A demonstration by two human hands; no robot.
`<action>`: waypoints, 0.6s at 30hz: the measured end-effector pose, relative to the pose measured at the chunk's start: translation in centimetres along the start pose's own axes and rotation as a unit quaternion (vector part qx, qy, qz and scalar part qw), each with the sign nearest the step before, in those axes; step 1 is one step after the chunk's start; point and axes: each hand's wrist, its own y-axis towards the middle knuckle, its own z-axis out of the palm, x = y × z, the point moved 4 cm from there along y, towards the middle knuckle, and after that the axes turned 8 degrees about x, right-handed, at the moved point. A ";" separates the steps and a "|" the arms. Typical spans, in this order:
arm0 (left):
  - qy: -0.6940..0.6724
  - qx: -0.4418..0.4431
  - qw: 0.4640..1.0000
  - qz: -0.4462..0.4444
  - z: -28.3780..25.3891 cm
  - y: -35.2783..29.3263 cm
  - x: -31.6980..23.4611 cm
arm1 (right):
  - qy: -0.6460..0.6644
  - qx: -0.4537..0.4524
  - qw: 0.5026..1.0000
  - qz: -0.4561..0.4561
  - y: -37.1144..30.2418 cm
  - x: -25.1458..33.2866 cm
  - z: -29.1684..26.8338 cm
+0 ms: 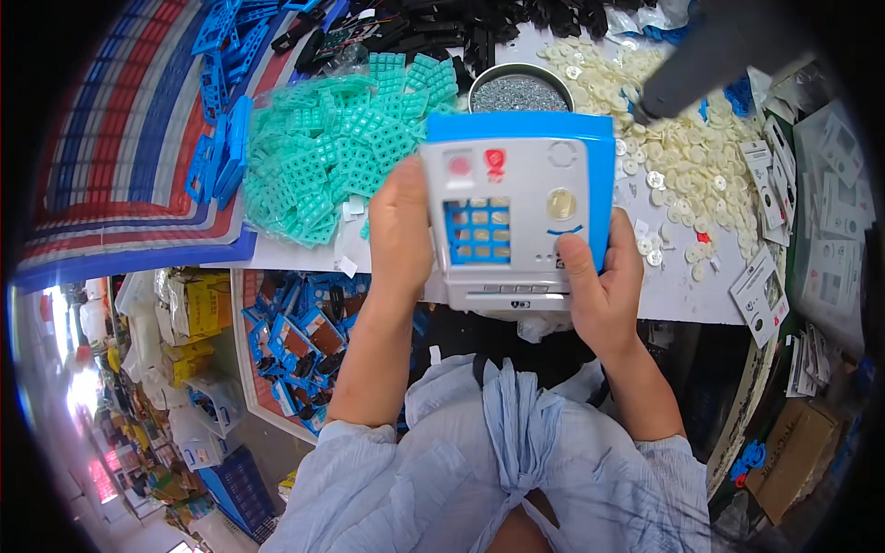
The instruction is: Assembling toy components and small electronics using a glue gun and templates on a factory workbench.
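Note:
A white and blue plastic toy casing [535, 170] is held up over the table's near edge. Its white face carries a grid-like opening with blue bars, a round yellowish dial and a red mark. My left hand [403, 226] grips its left side, while my right hand [604, 290] wraps around the lower right corner, thumb on the white face. Beyond the casing sits a round tin of small metal screws [521, 94]. Turquoise rubber keypads [323, 147] lie heaped to the left, and cream plastic discs [696, 170] are scattered to the right.
Blue plastic frames [217, 152] lie on striped sheeting at the left. Black parts [415, 32] are piled at the back. A dark grey arm-like object [719, 69] juts in from the upper right. Printed cards [761, 295] rest at the right edge; blue assemblies [309, 336] fill a container below left.

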 end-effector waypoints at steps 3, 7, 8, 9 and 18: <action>0.049 -0.019 0.998 0.046 -0.3 0.4 0.4 | -0.046 0.002 0.999 -0.018 -0.1 1.1 0.3; 0.148 -0.043 0.983 0.100 -0.4 0.9 1.6 | -0.122 0.000 0.992 -0.008 -1.0 1.4 0.9; 0.161 -0.050 0.980 0.102 -0.4 1.0 2.0 | -0.140 0.002 0.990 0.000 -0.8 1.5 0.8; 0.174 -0.045 0.979 0.097 -0.6 1.3 2.6 | -0.159 0.003 0.987 0.007 -0.7 1.5 0.8; 0.003 0.000 0.999 -0.054 0.2 1.5 -0.1 | -0.036 -0.025 0.998 -0.049 -0.8 0.8 1.4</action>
